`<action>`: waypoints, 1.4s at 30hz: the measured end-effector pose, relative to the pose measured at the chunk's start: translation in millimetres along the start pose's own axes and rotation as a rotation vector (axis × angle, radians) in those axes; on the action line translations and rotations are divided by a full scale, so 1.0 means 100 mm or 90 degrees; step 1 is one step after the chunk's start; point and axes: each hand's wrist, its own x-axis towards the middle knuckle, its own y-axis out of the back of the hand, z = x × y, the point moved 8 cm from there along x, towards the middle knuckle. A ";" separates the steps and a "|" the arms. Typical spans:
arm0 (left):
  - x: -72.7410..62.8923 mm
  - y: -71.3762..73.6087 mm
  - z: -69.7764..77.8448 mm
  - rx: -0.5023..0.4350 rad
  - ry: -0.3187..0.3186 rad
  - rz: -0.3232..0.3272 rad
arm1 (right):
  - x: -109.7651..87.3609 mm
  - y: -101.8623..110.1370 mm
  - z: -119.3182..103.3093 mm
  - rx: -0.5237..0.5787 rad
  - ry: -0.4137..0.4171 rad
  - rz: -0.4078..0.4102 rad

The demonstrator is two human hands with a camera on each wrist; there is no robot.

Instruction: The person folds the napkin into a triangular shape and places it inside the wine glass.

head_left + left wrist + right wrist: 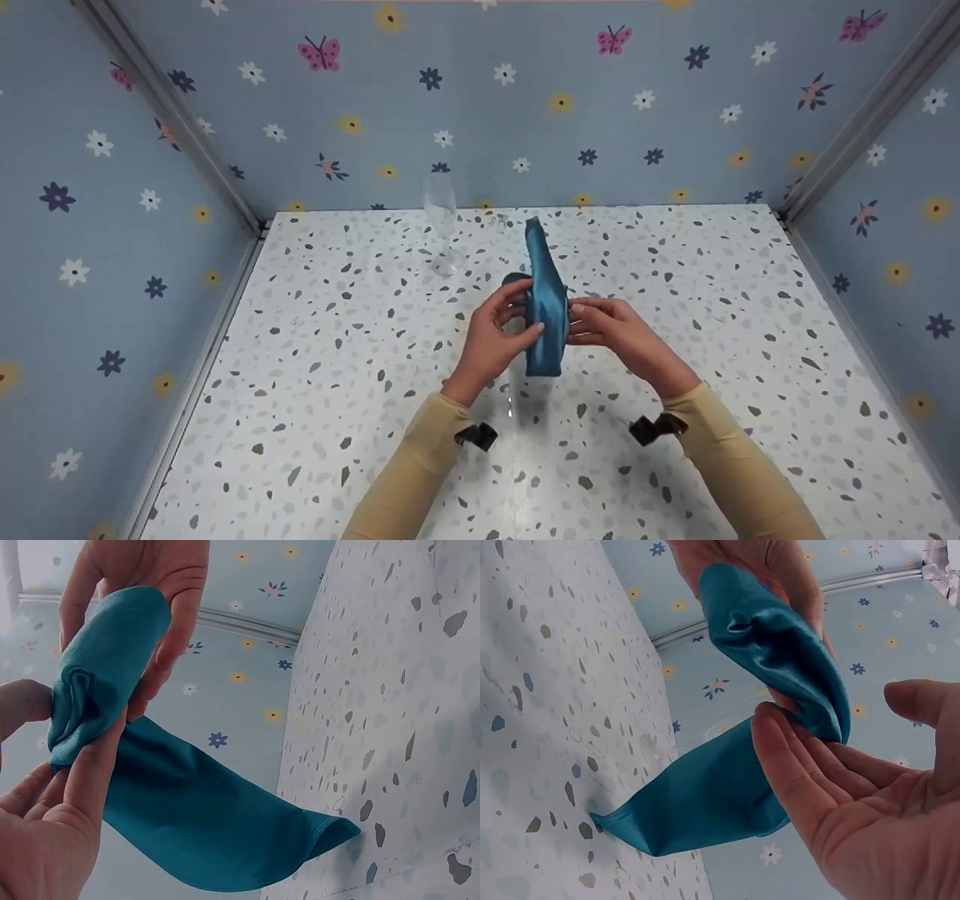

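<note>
A teal satin cloth [549,315], folded into a narrow band with a rolled upper part, is held up between both hands over the table. My left hand [491,334] pinches it from the left, thumb on the near side and fingers behind. On the other side, my right hand [626,337] touches it with fairly straight fingers. In the right wrist view the right thumb [915,701] stands away from the cloth, while the fingers lie against its underside. A loose tail of the cloth [217,817] hangs toward the table in the left wrist view.
Behind the left hand, a clear flute glass [442,225] stands upright near the back edge of the speckled table [315,390]. Blue panels [480,105] with flowers and butterflies close off the back and both sides.
</note>
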 end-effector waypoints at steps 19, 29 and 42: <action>-0.04 -0.07 -0.01 0.035 -0.027 -0.009 | 0.02 0.04 0.07 0.036 -0.007 0.068; -0.04 -0.10 -0.14 0.013 -0.006 -0.018 | 0.03 0.03 0.06 0.030 -0.001 0.099; -0.04 -0.19 -0.09 -0.018 -0.002 -0.033 | 0.03 0.07 0.07 0.035 0.008 0.128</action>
